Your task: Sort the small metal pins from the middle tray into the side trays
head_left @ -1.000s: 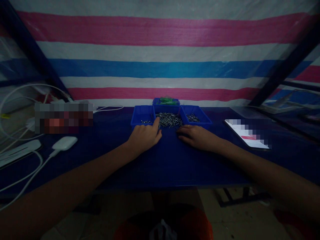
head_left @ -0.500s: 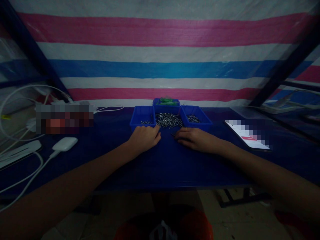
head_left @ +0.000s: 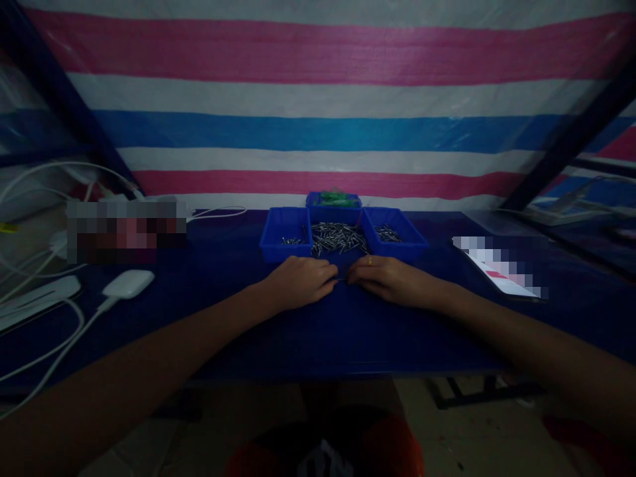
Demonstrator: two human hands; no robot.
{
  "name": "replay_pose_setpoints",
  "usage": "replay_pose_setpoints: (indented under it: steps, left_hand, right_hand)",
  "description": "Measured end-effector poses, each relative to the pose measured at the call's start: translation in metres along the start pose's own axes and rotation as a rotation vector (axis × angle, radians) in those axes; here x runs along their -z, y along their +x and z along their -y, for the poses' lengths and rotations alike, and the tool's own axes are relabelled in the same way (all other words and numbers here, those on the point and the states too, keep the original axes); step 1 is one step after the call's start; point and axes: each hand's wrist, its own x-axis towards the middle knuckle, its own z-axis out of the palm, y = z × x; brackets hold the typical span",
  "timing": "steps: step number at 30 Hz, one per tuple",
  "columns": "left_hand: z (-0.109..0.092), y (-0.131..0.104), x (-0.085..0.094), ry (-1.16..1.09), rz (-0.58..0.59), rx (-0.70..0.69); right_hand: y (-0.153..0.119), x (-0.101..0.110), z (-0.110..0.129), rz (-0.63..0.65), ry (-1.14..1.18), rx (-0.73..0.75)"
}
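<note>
The writing near you is hard to make out: the screen of the phone (head_left: 519, 287) on your right is mostly pixelated, with a pink-red block showing, and a pixelated patch (head_left: 126, 232) hides whatever is at the far left. The pale marking (head_left: 325, 457) on the dark and orange thing at your lap is too dim to read.

Your left hand (head_left: 303, 281) and right hand (head_left: 380, 281) are close together over the blue bench (head_left: 342, 338), fingers curled and fingertips just apart. A thin metal piece (head_left: 340, 279) bridges that gap; your right fingertips pinch it, while you cannot tell whether your left ones grip it or only touch it. A ring (head_left: 370, 261) is on your right hand.

Just beyond, a pile of metal pieces (head_left: 338, 238) lies between the left tray (head_left: 278, 252) and the right tray (head_left: 400, 250), with the rear tray (head_left: 332, 213) behind, holding something green (head_left: 334, 197). Both side trays contain small metal pieces too.

To your left, a white charger (head_left: 129, 284) and its white cable (head_left: 102, 305) lie near your forearm. A striped sheet (head_left: 318, 132) closes off the back.
</note>
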Motion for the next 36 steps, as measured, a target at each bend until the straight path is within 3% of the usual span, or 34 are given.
replay_pose_setpoints:
  steps: [12, 21, 29, 36]
  left_hand:
    - [-0.0032, 0.0019, -0.0021, -0.091, -0.02, -0.051]
    - [-0.0069, 0.0013, 0.0015, -0.084, -0.061, 0.039]
    - [-0.0071, 0.0007, 0.0023, -0.074, -0.089, 0.045]
    - [-0.0069, 0.0014, 0.0008, -0.134, -0.165, -0.013]
  right_hand:
    - [0.0023, 0.0004, 0.0061, -0.003, 0.006, 0.046]
    - [0.0039, 0.0067, 0.0044, -0.014, -0.076, -0.138]
    - [0.004, 0.0076, 0.0068, 0.039, -0.094, -0.148]
    - [0.0049, 0.0074, 0.0096, -0.009, -0.11, -0.131]
